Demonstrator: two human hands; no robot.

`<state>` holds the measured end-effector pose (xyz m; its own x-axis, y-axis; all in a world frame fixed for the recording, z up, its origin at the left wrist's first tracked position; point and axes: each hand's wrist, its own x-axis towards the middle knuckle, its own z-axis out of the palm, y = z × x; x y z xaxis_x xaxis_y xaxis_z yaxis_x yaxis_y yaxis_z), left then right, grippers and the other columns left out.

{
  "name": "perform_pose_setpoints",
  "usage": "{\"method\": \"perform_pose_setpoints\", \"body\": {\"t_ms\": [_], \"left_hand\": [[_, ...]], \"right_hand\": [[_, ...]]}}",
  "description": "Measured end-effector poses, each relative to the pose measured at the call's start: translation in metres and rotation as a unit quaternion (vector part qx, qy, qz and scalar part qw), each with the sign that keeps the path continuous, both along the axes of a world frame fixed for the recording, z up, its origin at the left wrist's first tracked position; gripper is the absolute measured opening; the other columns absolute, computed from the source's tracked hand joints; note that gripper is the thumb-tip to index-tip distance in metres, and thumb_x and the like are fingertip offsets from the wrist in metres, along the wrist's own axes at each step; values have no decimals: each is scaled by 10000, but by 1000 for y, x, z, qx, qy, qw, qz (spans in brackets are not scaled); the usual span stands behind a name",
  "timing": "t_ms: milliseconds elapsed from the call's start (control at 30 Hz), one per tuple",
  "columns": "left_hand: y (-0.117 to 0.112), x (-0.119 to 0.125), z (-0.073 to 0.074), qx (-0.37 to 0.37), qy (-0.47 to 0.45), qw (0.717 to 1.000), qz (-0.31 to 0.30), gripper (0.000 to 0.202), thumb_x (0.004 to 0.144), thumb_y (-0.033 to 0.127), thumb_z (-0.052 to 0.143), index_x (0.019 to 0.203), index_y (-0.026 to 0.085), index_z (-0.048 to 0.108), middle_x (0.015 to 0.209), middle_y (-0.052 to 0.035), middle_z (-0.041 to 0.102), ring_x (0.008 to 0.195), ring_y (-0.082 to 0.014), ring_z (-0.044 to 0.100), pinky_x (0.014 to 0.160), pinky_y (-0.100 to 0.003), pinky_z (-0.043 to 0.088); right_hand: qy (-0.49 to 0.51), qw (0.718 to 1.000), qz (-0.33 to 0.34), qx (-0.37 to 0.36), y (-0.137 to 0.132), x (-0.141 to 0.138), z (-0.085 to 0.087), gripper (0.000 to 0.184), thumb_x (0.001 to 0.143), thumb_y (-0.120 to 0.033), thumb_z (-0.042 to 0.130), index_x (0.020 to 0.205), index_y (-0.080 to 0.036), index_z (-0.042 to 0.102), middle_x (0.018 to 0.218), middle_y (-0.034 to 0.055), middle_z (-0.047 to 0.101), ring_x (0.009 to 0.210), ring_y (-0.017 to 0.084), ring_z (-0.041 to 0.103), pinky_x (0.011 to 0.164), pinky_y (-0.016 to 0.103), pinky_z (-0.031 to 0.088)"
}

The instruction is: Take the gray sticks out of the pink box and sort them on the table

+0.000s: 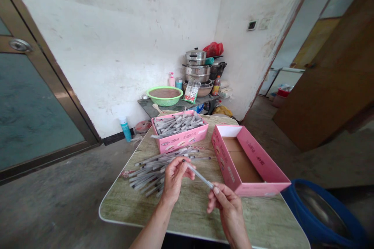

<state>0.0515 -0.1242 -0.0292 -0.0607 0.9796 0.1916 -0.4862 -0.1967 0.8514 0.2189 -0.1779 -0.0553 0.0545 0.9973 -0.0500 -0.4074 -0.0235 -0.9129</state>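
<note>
Between my two hands is a slim, translucent grey pen (201,177), held at a slant over the table. My left hand (174,177) has thumb and fingers closed at its dark-tipped end. My right hand (227,205) pinches the lower, clear end. A loose pile of similar pens (149,175) lies on the table beside and behind my left hand. Beyond the pile stands a pink box (182,140) filled with many such pens. Right of my hands, a second pink box (226,171) is open at the top, its brown bottom showing.
The wood-patterned table (193,220) has a pale rim. Behind it, a low dark stand carries a green basin (165,100), stacked steel pots (197,70) and bottles. A blue tub (324,210) is on the floor at right, and a blue spray can (125,129) at left.
</note>
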Motion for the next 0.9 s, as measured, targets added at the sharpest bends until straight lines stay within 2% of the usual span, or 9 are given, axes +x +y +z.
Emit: {"method": "perform_pose_setpoints", "body": {"t_ms": [200,400,500,567,633,700,800,900], "left_hand": [[-1,-1,1,-26,-24,999,34,240,741,351,700,749,120,639,627,-15,638,480,-103,563,463,-216,463],[0,6,3,-78,-62,994,52,266,737,375,704,759,117,649,678,-42,664,510,-106,568,469,-211,462],[-9,14,9,-76,-16,997,29,314,786,403,656,931,125,669,817,-80,677,668,-156,630,578,-251,514],[-16,19,14,-62,16,998,-15,364,820,399,621,1084,150,639,870,-82,665,733,-170,639,644,-266,519],[-22,22,15,-44,48,997,-53,401,852,394,581,1187,174,593,803,-49,635,672,-144,620,639,-251,503],[-24,23,13,-26,94,992,-81,434,871,405,548,1238,175,568,694,-8,574,540,-101,549,544,-210,455],[-24,22,8,7,184,976,-113,442,869,428,537,1219,166,604,626,17,497,442,-65,404,417,-177,320],[-26,22,9,60,259,957,-118,405,878,428,520,1153,166,661,628,9,495,485,-76,375,442,-185,299]], "right_hand": [[-2,999,-25,22,-7,1,9,283,766,-400,695,888,-146,667,621,-3,623,404,115,552,392,244,473],[-66,995,-45,55,-13,-1,13,271,780,-384,689,917,-151,663,653,26,661,482,150,616,475,268,512],[-72,996,-46,39,-14,-5,9,310,763,-425,696,904,-152,655,693,46,678,542,176,647,515,294,539],[-77,997,-10,20,-14,-7,5,341,767,-479,672,865,-153,649,699,54,680,542,188,649,505,311,543],[-129,991,30,17,-12,-6,1,363,778,-515,645,777,-152,643,658,53,667,540,186,642,498,296,534],[-209,977,24,29,-8,-2,3,386,792,-529,622,706,-153,635,620,47,649,530,166,623,464,247,498],[-263,963,-40,51,3,7,19,406,809,-549,588,705,-158,625,583,23,614,457,124,556,373,198,405],[-239,967,-47,74,15,13,41,404,814,-553,578,720,-161,604,586,13,605,447,112,537,369,193,398]]}}
